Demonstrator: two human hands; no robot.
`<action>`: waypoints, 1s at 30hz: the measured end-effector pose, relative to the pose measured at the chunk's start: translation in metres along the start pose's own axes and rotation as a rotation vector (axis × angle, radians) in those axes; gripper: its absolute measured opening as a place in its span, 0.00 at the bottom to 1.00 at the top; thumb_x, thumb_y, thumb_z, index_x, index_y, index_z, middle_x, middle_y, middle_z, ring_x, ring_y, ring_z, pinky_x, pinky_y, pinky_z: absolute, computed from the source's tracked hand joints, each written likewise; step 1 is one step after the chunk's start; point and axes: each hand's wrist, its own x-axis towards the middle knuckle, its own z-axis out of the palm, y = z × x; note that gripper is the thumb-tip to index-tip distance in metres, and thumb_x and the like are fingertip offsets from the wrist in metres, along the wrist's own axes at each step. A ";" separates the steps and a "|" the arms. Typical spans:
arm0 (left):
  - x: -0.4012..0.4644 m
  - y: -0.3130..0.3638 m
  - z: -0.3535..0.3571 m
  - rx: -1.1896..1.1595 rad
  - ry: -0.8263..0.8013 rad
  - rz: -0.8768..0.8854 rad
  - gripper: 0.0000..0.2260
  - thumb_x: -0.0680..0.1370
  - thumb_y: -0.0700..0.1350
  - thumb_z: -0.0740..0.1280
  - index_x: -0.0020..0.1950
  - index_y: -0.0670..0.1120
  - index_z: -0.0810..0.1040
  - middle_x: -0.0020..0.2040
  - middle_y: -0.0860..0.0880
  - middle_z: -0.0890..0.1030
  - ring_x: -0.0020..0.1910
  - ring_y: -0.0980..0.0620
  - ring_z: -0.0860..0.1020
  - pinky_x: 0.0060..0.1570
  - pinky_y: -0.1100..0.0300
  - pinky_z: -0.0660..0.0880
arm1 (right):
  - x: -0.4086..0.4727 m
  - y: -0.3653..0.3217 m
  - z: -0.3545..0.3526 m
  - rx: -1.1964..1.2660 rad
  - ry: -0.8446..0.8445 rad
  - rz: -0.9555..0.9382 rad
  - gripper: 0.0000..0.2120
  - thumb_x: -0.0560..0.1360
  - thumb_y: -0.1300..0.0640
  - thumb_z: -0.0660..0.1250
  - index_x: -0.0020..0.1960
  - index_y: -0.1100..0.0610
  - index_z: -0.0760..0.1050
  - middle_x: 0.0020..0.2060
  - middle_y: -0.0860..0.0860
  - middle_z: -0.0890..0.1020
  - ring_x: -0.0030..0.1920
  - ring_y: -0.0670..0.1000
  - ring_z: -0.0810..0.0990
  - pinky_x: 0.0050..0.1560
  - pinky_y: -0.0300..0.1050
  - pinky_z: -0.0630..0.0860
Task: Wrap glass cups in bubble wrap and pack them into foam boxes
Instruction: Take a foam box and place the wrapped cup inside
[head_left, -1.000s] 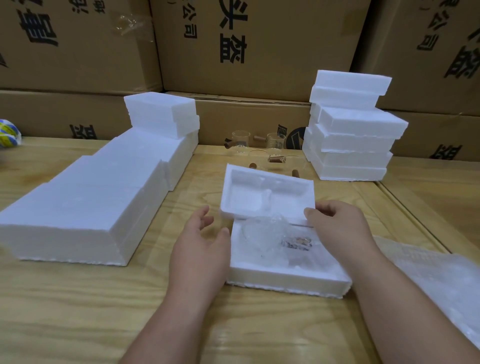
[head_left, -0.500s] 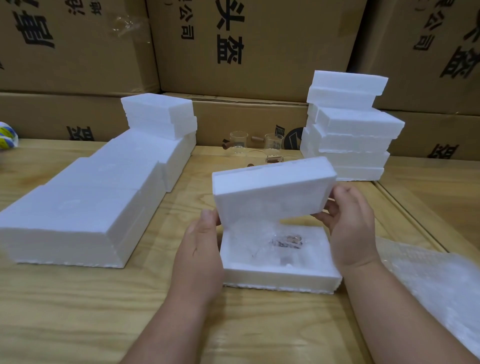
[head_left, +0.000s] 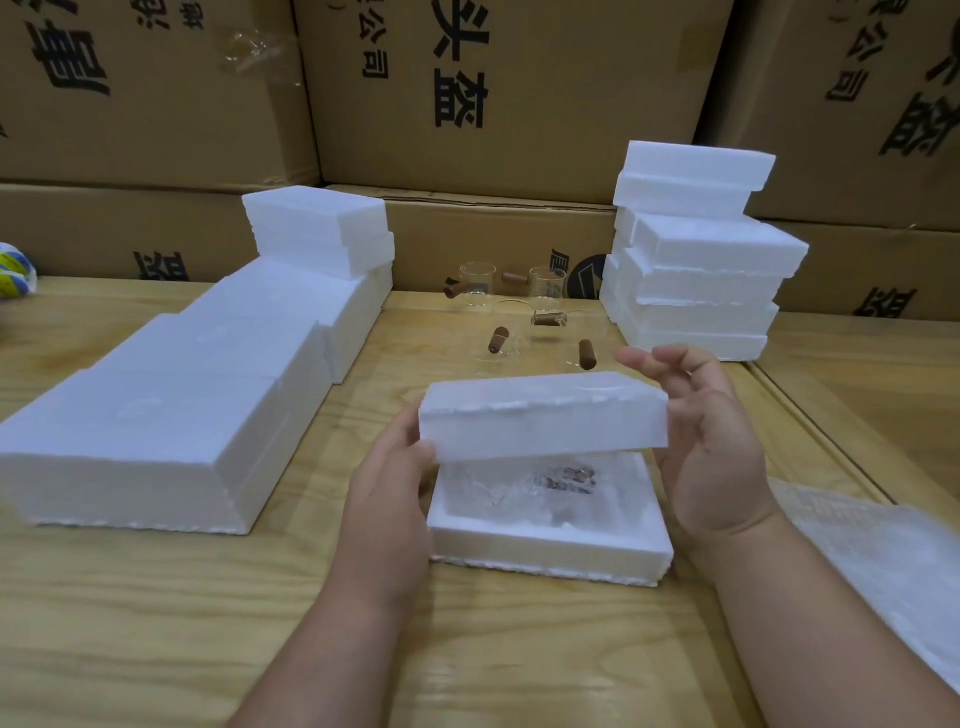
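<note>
A white foam box base (head_left: 550, 545) sits on the wooden table in front of me. Inside it lies a glass cup wrapped in bubble wrap (head_left: 540, 483), its brown handle showing through. A white foam lid (head_left: 543, 418) hovers level just above the base. My left hand (head_left: 395, 483) grips the lid's left end, thumb on its front face. My right hand (head_left: 706, 441) holds the lid's right end, fingers curled over the far corner. Several bare glass cups with wooden handles (head_left: 519, 317) stand behind the box.
Rows of closed foam boxes (head_left: 171, 405) fill the table's left side. A stack of foam pieces (head_left: 696, 260) stands at the back right. Bubble wrap sheets (head_left: 893, 566) lie at the right edge. Cardboard cartons (head_left: 493, 93) wall the back. A tape roll (head_left: 15, 270) sits far left.
The lid lay open-side up behind the base. Both hands lifted it, turned it over and brought it down, level, over the base with the wrapped cup.
</note>
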 end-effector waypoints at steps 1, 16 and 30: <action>0.001 0.000 0.000 -0.016 0.009 0.003 0.24 0.68 0.50 0.61 0.63 0.58 0.82 0.60 0.50 0.85 0.56 0.50 0.84 0.45 0.55 0.81 | 0.000 -0.003 0.000 0.001 -0.016 0.010 0.18 0.65 0.60 0.57 0.54 0.56 0.73 0.61 0.57 0.81 0.51 0.53 0.83 0.48 0.50 0.78; -0.002 0.001 0.005 -0.064 0.118 0.004 0.22 0.70 0.63 0.67 0.60 0.55 0.80 0.54 0.50 0.86 0.47 0.52 0.84 0.42 0.58 0.81 | 0.006 -0.021 0.003 -0.794 0.072 0.089 0.05 0.76 0.48 0.70 0.44 0.47 0.83 0.38 0.34 0.83 0.35 0.34 0.78 0.39 0.41 0.71; -0.005 0.003 0.007 -0.104 0.130 0.026 0.15 0.71 0.51 0.62 0.56 0.61 0.80 0.62 0.50 0.81 0.55 0.50 0.81 0.50 0.51 0.75 | 0.005 -0.023 0.016 -0.723 0.214 0.031 0.12 0.76 0.46 0.68 0.38 0.49 0.83 0.35 0.40 0.85 0.31 0.40 0.77 0.38 0.44 0.73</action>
